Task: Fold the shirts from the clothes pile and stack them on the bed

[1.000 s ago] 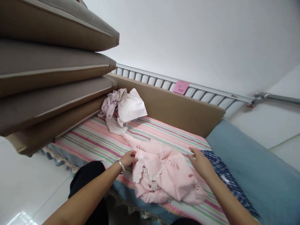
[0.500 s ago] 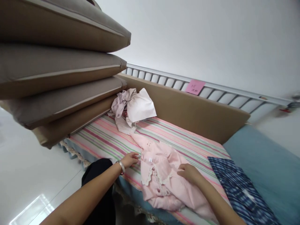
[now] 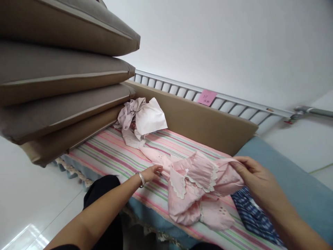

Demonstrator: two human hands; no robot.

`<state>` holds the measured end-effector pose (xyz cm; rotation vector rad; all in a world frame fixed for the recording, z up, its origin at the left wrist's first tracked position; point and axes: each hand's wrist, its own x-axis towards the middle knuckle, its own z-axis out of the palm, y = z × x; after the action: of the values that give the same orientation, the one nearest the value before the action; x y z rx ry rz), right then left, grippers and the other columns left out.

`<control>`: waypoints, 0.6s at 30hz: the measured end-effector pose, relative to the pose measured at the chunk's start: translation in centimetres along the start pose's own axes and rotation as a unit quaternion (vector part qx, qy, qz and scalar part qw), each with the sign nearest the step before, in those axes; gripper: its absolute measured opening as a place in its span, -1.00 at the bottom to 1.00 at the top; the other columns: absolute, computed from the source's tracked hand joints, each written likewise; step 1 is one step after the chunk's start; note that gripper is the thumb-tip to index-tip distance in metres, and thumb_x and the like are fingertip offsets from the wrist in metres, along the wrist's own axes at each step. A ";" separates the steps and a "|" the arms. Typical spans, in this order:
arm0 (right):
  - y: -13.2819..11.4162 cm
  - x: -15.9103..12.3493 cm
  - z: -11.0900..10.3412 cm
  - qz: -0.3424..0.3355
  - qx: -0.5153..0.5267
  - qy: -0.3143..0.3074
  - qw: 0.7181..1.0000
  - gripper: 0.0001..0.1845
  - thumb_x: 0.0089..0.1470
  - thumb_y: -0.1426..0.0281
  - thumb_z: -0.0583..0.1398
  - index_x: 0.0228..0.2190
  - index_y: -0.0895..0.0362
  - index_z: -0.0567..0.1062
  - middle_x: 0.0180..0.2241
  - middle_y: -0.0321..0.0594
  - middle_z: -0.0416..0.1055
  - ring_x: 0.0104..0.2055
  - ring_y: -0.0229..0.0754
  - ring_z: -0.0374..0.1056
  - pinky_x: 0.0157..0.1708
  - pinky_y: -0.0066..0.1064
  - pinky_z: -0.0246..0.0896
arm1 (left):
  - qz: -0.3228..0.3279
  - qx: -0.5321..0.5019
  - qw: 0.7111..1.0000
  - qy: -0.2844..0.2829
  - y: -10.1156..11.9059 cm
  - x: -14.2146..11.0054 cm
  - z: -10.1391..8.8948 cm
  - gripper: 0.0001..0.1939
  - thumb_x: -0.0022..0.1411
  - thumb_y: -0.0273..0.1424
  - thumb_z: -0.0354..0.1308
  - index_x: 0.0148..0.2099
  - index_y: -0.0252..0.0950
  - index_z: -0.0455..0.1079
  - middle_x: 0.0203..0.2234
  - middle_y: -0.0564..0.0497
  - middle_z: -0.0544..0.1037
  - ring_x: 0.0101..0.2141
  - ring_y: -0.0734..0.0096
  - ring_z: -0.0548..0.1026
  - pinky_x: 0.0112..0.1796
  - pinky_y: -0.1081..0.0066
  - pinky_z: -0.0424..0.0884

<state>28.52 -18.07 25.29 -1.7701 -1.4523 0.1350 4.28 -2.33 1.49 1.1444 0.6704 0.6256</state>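
Observation:
A pink blouse (image 3: 182,205) with a lace-edged collar lies partly bunched on the striped sheet. My right hand (image 3: 249,170) pinches one part of it between thumb and fingers and holds that part raised toward the right. My left hand (image 3: 152,173), wearing a silver bracelet, rests at the blouse's left edge with loosely bent, parted fingers; whether the fingertips touch the cloth is hard to see. Beneath my right forearm, a dark blue patterned folded cloth (image 3: 253,211) is partly hidden.
Stacked brown cushions (image 3: 65,69) rise at the left. Behind them lie crumpled pale clothes (image 3: 130,113) and a white sheet-like piece (image 3: 151,119). A brown backboard (image 3: 197,121) and a metal rail with a pink note (image 3: 207,97) run along the wall. Blue fabric (image 3: 281,166) covers the right side.
My right hand has taken hold of the pink blouse and pulled part of it up and right, folding the collar area over. My left hand has shifted slightly right, and the view has turned a little.

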 end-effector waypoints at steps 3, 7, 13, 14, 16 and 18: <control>-1.2 -0.2 -1.3 -0.005 0.014 0.047 0.999 -0.63 -0.13 0.04 0.14 -0.41 0.07 0.42 -0.45 -0.26 0.39 -0.40 -0.20 0.27 -0.44 -0.45 0.17 | 0.033 -0.016 0.998 -0.049 0.8 -0.2 1.4 -0.31 -0.37 -0.73 0.27 -0.08 -0.28 0.36 -0.10 -0.09 0.40 -0.06 0.29 0.32 -0.08 0.35 0.24; -2.8 -0.5 -2.9 -0.028 -0.003 0.091 0.995 -0.66 -0.16 0.05 0.15 -0.46 0.07 0.43 -0.50 -0.24 0.38 -0.45 -0.21 0.26 -0.44 -0.44 0.20 | 0.045 -0.049 0.991 -0.115 2.3 -0.6 3.5 -0.31 -0.37 -0.61 0.36 -0.06 -0.26 0.37 -0.04 -0.12 0.36 0.02 0.17 0.24 -0.04 0.24 0.20; -5.0 -1.2 -5.6 -0.051 -0.064 0.137 0.987 -0.68 -0.22 0.07 0.17 -0.49 0.04 0.46 -0.49 -0.29 0.41 -0.44 -0.17 0.28 -0.40 -0.37 0.22 | 0.048 -0.026 0.976 -0.211 3.6 -0.7 7.5 -0.50 -0.41 -0.34 0.42 -0.31 -0.34 0.41 -0.39 0.05 0.46 -0.30 0.42 0.39 -0.19 0.37 0.26; -5.3 -1.2 -6.1 -0.049 -0.072 0.145 0.986 -0.68 -0.22 0.07 0.17 -0.48 0.03 0.46 -0.48 -0.30 0.41 -0.43 -0.16 0.29 -0.40 -0.37 0.22 | 0.038 -0.011 0.980 -0.195 3.6 -0.7 8.0 -0.53 -0.44 -0.29 0.42 -0.40 -0.36 0.39 -0.48 0.08 0.44 -0.39 0.48 0.37 -0.26 0.40 0.27; -5.8 -1.2 -7.3 -0.044 -0.096 0.170 0.980 -0.67 -0.23 0.06 0.16 -0.46 0.02 0.47 -0.47 -0.31 0.42 -0.41 -0.15 0.30 -0.40 -0.36 0.20 | 0.031 0.011 0.988 -0.151 3.6 -0.7 8.6 -0.53 -0.46 -0.20 0.40 -0.51 -0.37 0.32 -0.59 0.13 0.38 -0.51 0.55 0.31 -0.37 0.45 0.24; -6.1 -1.0 -8.7 -0.040 -0.127 0.203 0.970 -0.66 -0.22 0.05 0.15 -0.43 0.00 0.48 -0.46 -0.31 0.43 -0.40 -0.15 0.31 -0.40 -0.36 0.17 | 0.042 0.021 0.991 -0.128 4.2 -0.8 8.4 -0.53 -0.41 -0.14 0.36 -0.52 -0.36 0.30 -0.63 0.14 0.34 -0.55 0.58 0.28 -0.44 0.48 0.20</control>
<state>28.25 -23.40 34.52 -1.8046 -1.2761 -0.4506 9.68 -6.75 7.90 1.2716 0.4188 0.5263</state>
